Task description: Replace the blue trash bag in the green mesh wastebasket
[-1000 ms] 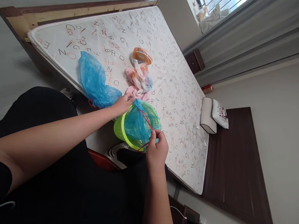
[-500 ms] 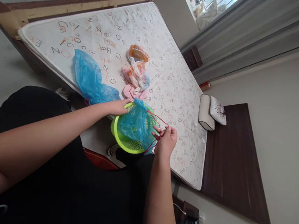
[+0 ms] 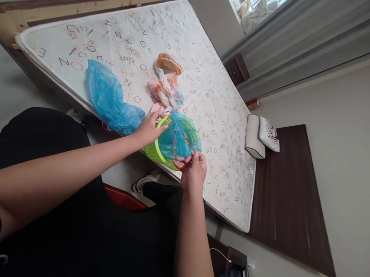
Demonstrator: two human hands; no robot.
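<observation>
A lime-green plastic basket with mesh sides is at the mattress edge, its mouth tipped toward me. My left hand grips its left rim, with the thumb stretched over the opening. Inside the basket hangs a thin blue plastic bag, bunched and partly over the far rim. Its red drawstring is pulled into a loop. My right hand pinches that drawstring at the near right rim, fingers closed. Left of the basket, another blue bag with a red string lies crumpled on the mattress.
The lettered mattress spreads out beyond the basket. On it lie an orange-patterned package and a knotted plastic bag with pink contents. Pillows rest by the dark headboard. A red seat edge shows below.
The basket has shifted up and away from me, my left hand moving with its rim. My right hand has moved left, and the red drawstring now forms a wider loop across the basket's mouth.
</observation>
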